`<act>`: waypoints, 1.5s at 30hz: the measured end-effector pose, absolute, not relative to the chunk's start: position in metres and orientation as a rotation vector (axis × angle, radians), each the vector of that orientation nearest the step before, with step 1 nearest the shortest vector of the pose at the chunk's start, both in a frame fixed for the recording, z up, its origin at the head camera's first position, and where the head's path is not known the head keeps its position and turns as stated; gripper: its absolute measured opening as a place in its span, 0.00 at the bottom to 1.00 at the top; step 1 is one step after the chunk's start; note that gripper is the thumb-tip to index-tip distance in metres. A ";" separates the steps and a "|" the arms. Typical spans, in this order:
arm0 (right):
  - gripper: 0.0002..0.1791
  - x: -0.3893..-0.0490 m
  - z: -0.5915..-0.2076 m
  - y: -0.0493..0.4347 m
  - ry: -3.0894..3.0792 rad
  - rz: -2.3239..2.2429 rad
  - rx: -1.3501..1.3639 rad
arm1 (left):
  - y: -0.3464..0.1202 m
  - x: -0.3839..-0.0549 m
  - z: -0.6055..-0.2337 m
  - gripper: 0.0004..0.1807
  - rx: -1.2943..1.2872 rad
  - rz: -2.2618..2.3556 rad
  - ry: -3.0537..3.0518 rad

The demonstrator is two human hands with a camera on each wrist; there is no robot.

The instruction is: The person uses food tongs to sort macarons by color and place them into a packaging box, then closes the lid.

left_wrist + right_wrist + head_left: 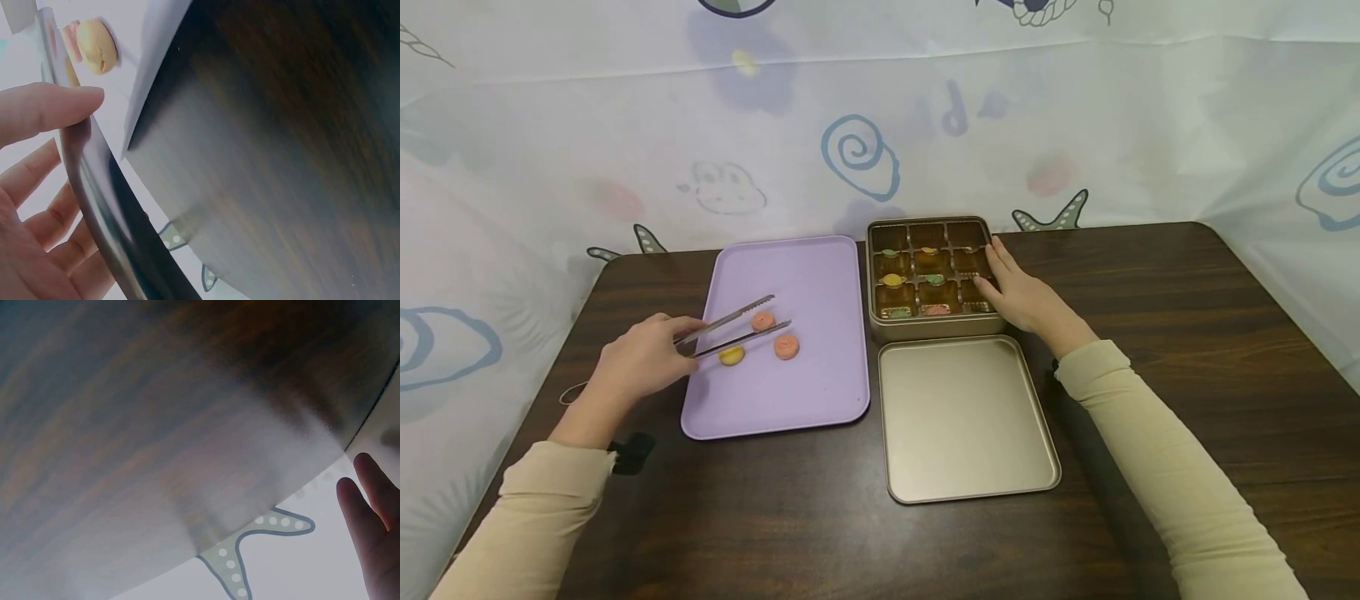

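In the head view my left hand (pixel 643 358) holds metal tongs (pixel 728 318) over a lilac tray (pixel 820 383). The tongs' arms stand apart, on either side of a pink macaron (pixel 763 321); contact cannot be told. A second pink macaron (pixel 786 347) and a yellow macaron (pixel 732 356) lie beside the lower arm. The left wrist view shows the thumb (pixel 56 109) pressed on the tongs. My right hand (pixel 1030 298) rests with extended fingers on the right rim of a gold tin (pixel 940 327). Its divided insert holds several green, yellow and pink pieces.
A flat gold lid (pixel 966 417) lies on the dark wooden table (pixel 760 517), just in front of the tin. The tray stands left of both. Behind the table's far edge hangs a printed white cloth (pixel 925 150).
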State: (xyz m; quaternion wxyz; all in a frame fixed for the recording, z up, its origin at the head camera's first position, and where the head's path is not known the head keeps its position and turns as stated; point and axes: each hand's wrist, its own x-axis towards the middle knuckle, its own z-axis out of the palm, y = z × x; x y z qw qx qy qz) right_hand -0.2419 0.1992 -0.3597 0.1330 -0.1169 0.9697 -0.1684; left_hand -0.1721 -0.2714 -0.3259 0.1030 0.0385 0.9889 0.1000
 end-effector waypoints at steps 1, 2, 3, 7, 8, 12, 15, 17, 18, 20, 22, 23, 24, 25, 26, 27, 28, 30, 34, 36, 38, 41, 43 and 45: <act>0.40 -0.242 -0.360 0.199 2.812 -0.489 -0.340 | -0.273 -0.172 -0.326 0.30 0.112 0.295 2.918; 0.40 -0.242 -0.360 0.199 2.812 -0.488 -0.340 | -0.274 -0.172 -0.326 0.30 0.109 0.295 2.916; 0.40 -0.242 -0.360 0.199 2.812 -0.489 -0.340 | -0.275 -0.172 -0.326 0.30 0.105 0.293 2.913; 0.40 -0.242 -0.360 0.199 2.811 -0.490 -0.339 | -0.280 -0.172 -0.326 0.30 0.090 0.278 2.895; 0.40 -0.242 -0.360 0.199 2.810 -0.487 -0.341 | -0.281 -0.172 -0.326 0.30 0.086 0.275 2.889; 0.40 -0.242 -0.360 0.199 2.809 -0.481 -0.340 | -0.283 -0.172 -0.327 0.30 0.074 0.272 2.870; 0.41 -0.242 -0.361 0.199 2.814 -0.480 -0.337 | -0.284 -0.173 -0.327 0.31 0.068 0.272 2.855; 0.41 -0.242 -0.361 0.200 2.816 -0.482 -0.334 | -0.284 -0.173 -0.327 0.31 0.065 0.271 2.844; 0.41 -0.242 -0.361 0.200 2.817 -0.485 -0.335 | -0.284 -0.173 -0.327 0.31 0.065 0.271 2.839; 0.41 -0.242 -0.362 0.200 2.817 -0.488 -0.337 | -0.284 -0.173 -0.327 0.31 0.066 0.271 2.831; 0.41 -0.242 -0.362 0.200 2.817 -0.491 -0.338 | -0.284 -0.173 -0.327 0.31 0.079 0.268 2.827; 0.41 -0.242 -0.362 0.200 2.816 -0.493 -0.339 | -0.284 -0.173 -0.327 0.30 0.089 0.268 2.827; 0.41 -0.242 -0.361 0.200 2.816 -0.493 -0.340 | -0.284 -0.173 -0.328 0.30 0.097 0.267 2.827; 0.41 -0.242 -0.361 0.199 2.816 -0.495 -0.341 | -0.284 -0.173 -0.328 0.30 0.106 0.263 2.828; 0.41 -0.242 -0.361 0.200 2.816 -0.493 -0.341 | -0.284 -0.173 -0.328 0.29 0.115 0.259 2.830; 0.41 -0.241 -0.361 0.199 2.816 -0.494 -0.342 | -0.284 -0.173 -0.329 0.29 0.124 0.256 2.832; 0.41 -0.241 -0.361 0.199 2.816 -0.496 -0.344 | -0.284 -0.173 -0.329 0.29 0.127 0.255 2.835; 0.41 -0.242 -0.361 0.199 2.815 -0.494 -0.346 | -0.283 -0.173 -0.329 0.28 0.132 0.252 2.842; 0.40 -0.242 -0.360 0.200 2.812 -0.497 -0.349 | -0.282 -0.172 -0.329 0.27 0.136 0.246 2.858; 0.40 -0.242 -0.360 0.200 2.811 -0.496 -0.349 | -0.282 -0.172 -0.330 0.27 0.141 0.246 2.868; 0.40 -0.242 -0.360 0.200 2.812 -0.497 -0.351 | -0.282 -0.172 -0.330 0.27 0.145 0.249 2.879; 0.40 -0.242 -0.359 0.199 2.815 -0.497 -0.348 | -0.280 -0.172 -0.330 0.26 0.154 0.260 2.899; 0.40 -0.242 -0.359 0.199 2.815 -0.496 -0.344 | -0.278 -0.172 -0.329 0.26 0.155 0.274 2.909; 0.40 -0.242 -0.359 0.199 2.812 -0.492 -0.341 | -0.275 -0.173 -0.329 0.26 0.157 0.278 2.923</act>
